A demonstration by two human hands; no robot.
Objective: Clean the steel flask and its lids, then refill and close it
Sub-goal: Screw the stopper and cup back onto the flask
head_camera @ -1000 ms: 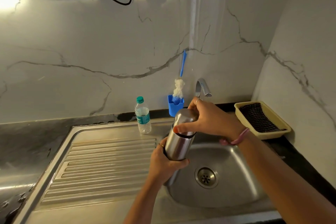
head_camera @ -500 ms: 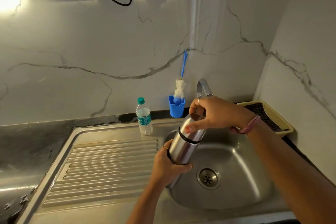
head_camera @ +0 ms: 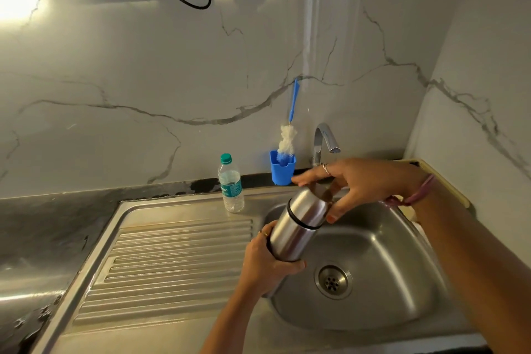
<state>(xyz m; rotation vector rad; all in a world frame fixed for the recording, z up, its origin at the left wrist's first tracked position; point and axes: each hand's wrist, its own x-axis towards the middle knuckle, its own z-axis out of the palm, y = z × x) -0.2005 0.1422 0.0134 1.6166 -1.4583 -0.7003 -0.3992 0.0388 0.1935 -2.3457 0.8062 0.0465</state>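
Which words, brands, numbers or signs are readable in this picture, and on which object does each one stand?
Water bottle, teal label: white brand lettering, too blurred to read for sure.
Steel flask held by the left hand and right hand: no text visible.
Blue brush holder: no text visible.
Tap: a small blue mark, not readable.

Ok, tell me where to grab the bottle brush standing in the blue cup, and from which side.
Take the bottle brush by its thin blue handle, coming from above and in front. It stands bristles-down in the blue cup, with the handle sticking up free and leaning back toward the wall. The tap stands close on its right, so come in from the front-left, probably.
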